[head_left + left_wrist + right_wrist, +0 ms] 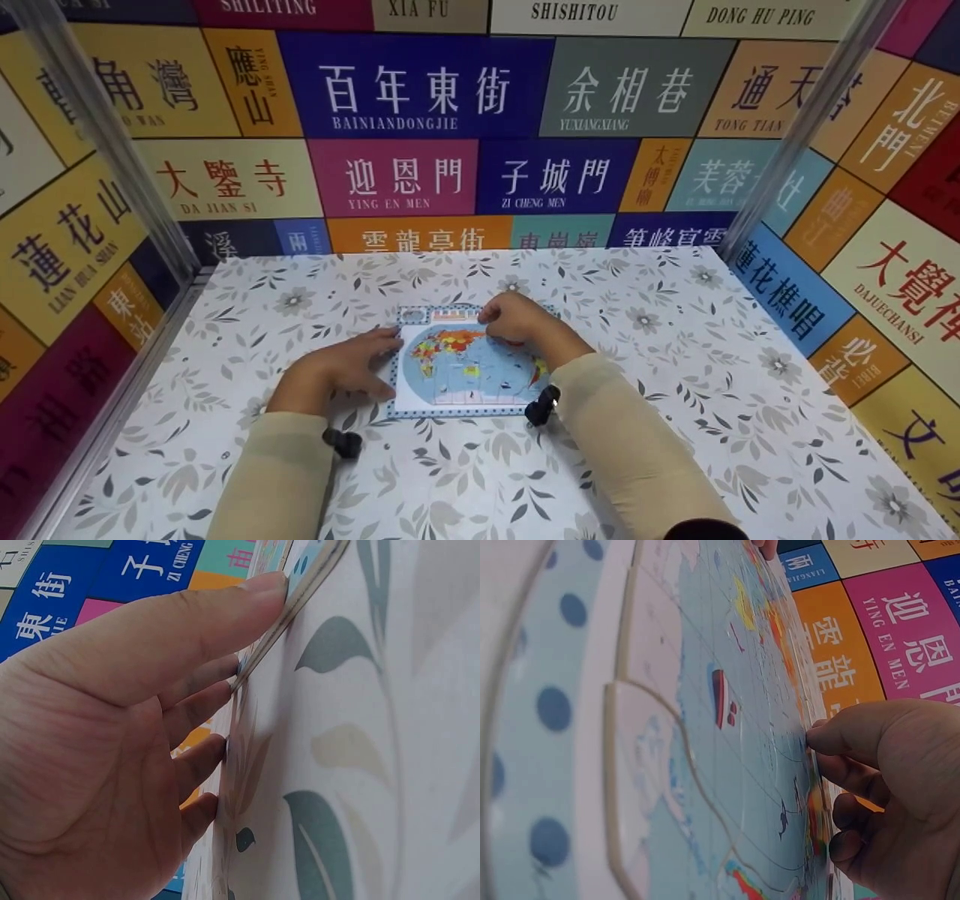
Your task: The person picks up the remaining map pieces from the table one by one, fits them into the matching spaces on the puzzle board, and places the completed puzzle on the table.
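Note:
A world map jigsaw puzzle (450,367) in a dotted light-blue frame lies flat on the patterned cloth. My left hand (349,365) is at the frame's left side with fingers extended; in the left wrist view, the thumb tip (268,585) touches the board's edge (300,596). Over the upper right part of the map is my right hand (514,319), fingers curled and bent down. The right wrist view has its thumb and index fingertips close together right at the map's surface (757,742); I cannot tell whether a piece is between them.
A white cloth (675,420) with grey leaves and flowers covers the table. Behind and at both sides stand panels (420,90) with coloured place-name signs, joined at clear corner posts (802,120). A dark round object (705,529) shows at the bottom edge.

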A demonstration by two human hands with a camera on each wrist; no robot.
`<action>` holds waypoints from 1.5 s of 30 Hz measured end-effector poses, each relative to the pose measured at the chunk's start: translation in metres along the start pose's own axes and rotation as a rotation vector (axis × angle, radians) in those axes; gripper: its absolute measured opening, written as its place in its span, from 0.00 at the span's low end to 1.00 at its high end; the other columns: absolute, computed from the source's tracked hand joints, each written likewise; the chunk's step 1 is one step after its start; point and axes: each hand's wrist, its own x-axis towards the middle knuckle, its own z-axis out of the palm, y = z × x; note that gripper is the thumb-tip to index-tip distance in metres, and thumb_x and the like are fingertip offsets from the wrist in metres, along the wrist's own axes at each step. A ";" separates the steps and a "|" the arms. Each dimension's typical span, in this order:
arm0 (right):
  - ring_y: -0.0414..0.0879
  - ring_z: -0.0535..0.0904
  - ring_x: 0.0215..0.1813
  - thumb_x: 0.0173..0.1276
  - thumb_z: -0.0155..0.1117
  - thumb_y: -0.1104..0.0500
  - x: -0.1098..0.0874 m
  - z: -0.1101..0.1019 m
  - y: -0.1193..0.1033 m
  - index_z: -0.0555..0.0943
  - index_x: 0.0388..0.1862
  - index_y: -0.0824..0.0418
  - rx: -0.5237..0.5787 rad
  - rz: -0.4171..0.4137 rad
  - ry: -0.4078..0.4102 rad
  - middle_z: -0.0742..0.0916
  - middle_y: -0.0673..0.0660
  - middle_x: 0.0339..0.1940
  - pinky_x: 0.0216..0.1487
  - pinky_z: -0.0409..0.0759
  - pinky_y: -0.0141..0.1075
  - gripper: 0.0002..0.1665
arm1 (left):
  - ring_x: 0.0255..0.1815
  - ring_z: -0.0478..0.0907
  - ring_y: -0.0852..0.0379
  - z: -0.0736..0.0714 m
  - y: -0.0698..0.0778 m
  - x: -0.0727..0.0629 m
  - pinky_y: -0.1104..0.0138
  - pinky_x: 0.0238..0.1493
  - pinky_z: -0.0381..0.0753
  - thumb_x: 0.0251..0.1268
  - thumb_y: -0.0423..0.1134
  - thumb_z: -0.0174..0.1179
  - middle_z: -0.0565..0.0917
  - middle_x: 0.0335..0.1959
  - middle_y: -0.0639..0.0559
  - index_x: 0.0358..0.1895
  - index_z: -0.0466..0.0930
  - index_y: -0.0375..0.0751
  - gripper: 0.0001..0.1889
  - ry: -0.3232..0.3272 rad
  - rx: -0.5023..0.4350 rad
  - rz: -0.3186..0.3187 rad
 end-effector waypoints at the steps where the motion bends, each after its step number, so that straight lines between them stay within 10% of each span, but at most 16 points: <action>1: 0.50 0.83 0.52 0.74 0.69 0.60 0.000 0.000 0.001 0.89 0.53 0.50 0.000 -0.007 0.003 0.88 0.53 0.55 0.48 0.84 0.39 0.12 | 0.93 0.40 0.45 0.000 0.000 0.000 0.35 0.89 0.43 0.55 0.48 0.82 0.49 0.90 0.68 0.82 0.65 0.70 0.51 0.000 0.003 0.000; 11: 0.46 0.75 0.31 0.77 0.66 0.55 -0.004 -0.006 0.000 0.88 0.57 0.50 0.050 -0.053 0.011 0.87 0.54 0.50 0.31 0.78 0.39 0.13 | 0.93 0.41 0.45 0.000 0.000 0.001 0.38 0.90 0.44 0.57 0.46 0.81 0.50 0.91 0.65 0.84 0.64 0.66 0.50 0.000 0.050 0.038; 18: 0.50 0.79 0.53 0.78 0.65 0.50 -0.018 -0.017 -0.014 0.88 0.62 0.52 -0.005 -0.161 0.066 0.85 0.52 0.58 0.59 0.82 0.48 0.18 | 0.93 0.40 0.45 -0.001 -0.004 0.001 0.38 0.90 0.44 0.56 0.48 0.81 0.49 0.91 0.66 0.83 0.64 0.68 0.51 -0.002 0.040 0.026; 45: 0.53 0.79 0.60 0.79 0.66 0.49 -0.065 -0.035 0.005 0.88 0.59 0.46 0.077 -0.158 0.193 0.87 0.52 0.60 0.67 0.80 0.52 0.14 | 0.93 0.44 0.43 -0.001 -0.009 0.001 0.39 0.90 0.48 0.64 0.50 0.76 0.52 0.91 0.60 0.84 0.65 0.59 0.45 0.044 0.039 0.085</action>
